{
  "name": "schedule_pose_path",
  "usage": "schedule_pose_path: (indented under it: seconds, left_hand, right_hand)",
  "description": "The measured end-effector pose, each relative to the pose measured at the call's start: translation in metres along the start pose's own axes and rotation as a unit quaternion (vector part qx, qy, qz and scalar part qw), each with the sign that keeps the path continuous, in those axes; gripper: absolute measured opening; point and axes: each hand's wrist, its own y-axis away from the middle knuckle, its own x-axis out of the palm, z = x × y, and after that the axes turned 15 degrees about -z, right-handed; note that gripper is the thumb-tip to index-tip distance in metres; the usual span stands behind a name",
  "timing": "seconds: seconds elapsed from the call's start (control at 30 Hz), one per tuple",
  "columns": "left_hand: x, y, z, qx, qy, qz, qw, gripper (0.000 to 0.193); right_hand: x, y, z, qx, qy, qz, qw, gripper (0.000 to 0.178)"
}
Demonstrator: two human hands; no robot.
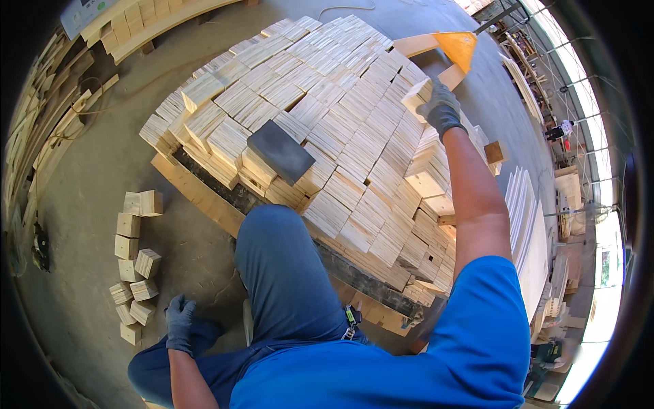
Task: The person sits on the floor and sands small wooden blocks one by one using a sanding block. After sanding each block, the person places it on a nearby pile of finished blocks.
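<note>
My right hand, in a grey glove, reaches out to the far right side of a big stack of pale wooden blocks. Its fingers close around the end of one wooden block on top of that side. Close to my bent left knee is my left hand, also gloved, with curled fingers and nothing visible in them. A dark rectangular block lies flat on the stack, nearer to me.
Several loose wooden blocks stand on the floor at the left. An orange-yellow wedge-shaped piece juts past the stack's far right corner. White sheets lean at the right; timber strips lie far left.
</note>
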Motion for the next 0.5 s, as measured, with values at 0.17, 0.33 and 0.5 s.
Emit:
schedule_pose_path:
  seconds: [0.17, 0.33, 0.5]
  left_hand:
    - [0.001, -0.005, -0.004, -0.010, -0.014, 0.028, 0.999, 0.060]
    - [0.004, -0.011, -0.018, -0.024, -0.052, 0.036, 0.998, 0.062]
    - [0.009, -0.014, -0.007, -0.011, -0.064, 0.041, 0.997, 0.063]
  right_hand:
    - [0.032, -0.014, -0.020, 0.046, 0.053, 0.040, 0.997, 0.103]
    - [0.073, -0.021, -0.049, 0.016, 0.068, 0.033, 0.997, 0.101]
    - [0.086, -0.034, -0.049, 0.028, 0.079, 0.066, 0.994, 0.103]
